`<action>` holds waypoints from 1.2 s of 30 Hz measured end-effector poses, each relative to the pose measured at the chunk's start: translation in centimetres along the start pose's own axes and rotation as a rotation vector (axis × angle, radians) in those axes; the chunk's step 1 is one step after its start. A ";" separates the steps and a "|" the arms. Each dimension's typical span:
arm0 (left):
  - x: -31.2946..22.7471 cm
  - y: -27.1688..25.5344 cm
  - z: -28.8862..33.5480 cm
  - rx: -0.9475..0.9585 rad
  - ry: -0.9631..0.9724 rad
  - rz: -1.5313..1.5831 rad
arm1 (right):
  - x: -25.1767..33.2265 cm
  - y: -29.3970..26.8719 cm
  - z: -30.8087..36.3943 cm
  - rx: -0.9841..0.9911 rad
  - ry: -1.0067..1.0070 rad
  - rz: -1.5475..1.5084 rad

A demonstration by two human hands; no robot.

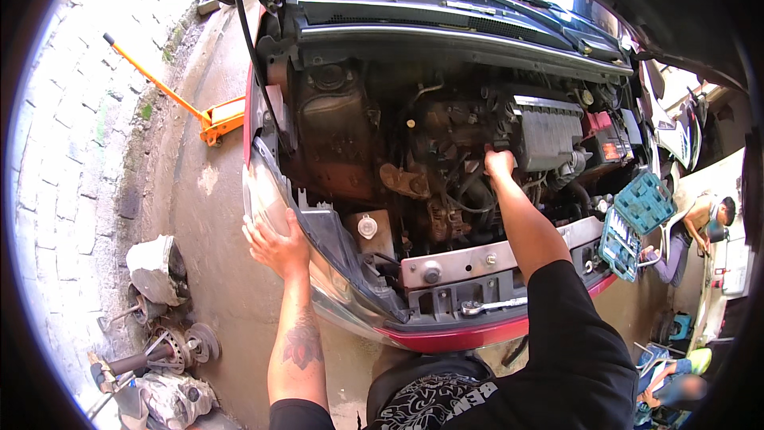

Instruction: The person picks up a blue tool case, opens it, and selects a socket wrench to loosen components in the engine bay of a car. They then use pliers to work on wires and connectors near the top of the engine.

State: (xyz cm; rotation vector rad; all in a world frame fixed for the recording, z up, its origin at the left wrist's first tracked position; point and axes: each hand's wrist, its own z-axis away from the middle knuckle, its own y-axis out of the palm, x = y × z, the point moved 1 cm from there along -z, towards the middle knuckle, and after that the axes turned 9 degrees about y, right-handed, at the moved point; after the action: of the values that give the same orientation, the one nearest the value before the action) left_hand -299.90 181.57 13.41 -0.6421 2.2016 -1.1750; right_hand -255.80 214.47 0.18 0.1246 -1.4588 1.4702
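Under a raised hood lies the open engine bay of a red car. My left hand rests on the headlight at the left front corner, fingers spread. Deep in the bay, my right hand is closed beside the ribbed grey box on the engine. Its fingertips are hidden, so what it grips cannot be made out. A ratchet wrench lies along the front of the car, below the metal crossbar. A white cap shows left of the crossbar.
An open teal socket case sits at the right front corner, near the battery. Left of the car stands an orange floor jack. Old metal parts lie lower left by the brick wall. Two people are at the right.
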 end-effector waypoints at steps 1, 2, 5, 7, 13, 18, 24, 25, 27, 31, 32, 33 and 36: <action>-0.1 -0.1 0.0 0.000 0.001 -0.005 | 0.7 -0.1 0.2 -0.025 0.001 0.010; -0.2 -0.1 -0.1 0.015 -0.015 -0.019 | 1.4 -0.2 0.4 -0.047 0.000 0.023; -0.2 -0.3 -0.1 0.011 -0.015 -0.057 | 3.5 -0.5 1.7 0.027 0.077 0.089; -0.1 -0.2 -0.1 0.013 -0.009 -0.066 | 4.6 -1.2 2.8 -0.016 0.052 0.226; 0.1 0.5 -0.1 0.005 0.005 -0.077 | 6.5 -3.8 5.9 -0.014 -0.029 0.451; 0.2 0.5 -0.2 -0.011 0.031 -0.056 | 6.8 -4.7 6.7 0.011 -0.152 0.546; 0.2 0.4 -0.3 -0.046 0.069 -0.060 | 6.4 -4.5 6.6 -0.006 -0.187 0.464; 0.2 0.5 -0.2 -0.050 0.073 -0.058 | 6.3 -4.4 6.6 -0.011 -0.193 0.453; 0.2 0.6 -0.3 -0.053 0.077 -0.066 | 6.2 -4.2 6.5 -0.017 -0.193 0.432; 0.3 0.7 -0.4 -0.035 0.079 -0.084 | 5.9 -3.8 6.3 -0.019 -0.161 0.413; 0.2 0.7 -0.4 -0.043 0.087 -0.076 | 5.8 -3.7 6.2 -0.020 -0.152 0.407; 0.2 0.7 -0.4 -0.031 0.084 -0.088 | 5.7 -3.7 6.1 -0.020 -0.160 0.414; 0.1 0.5 -0.5 -0.027 0.084 -0.088 | 5.5 -3.7 5.9 -0.020 -0.206 0.435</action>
State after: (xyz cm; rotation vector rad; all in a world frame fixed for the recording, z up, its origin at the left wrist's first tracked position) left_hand -300.39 182.02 13.17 -0.7193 2.2829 -1.2390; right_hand -259.10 211.96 7.99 -0.0611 -1.7425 1.8326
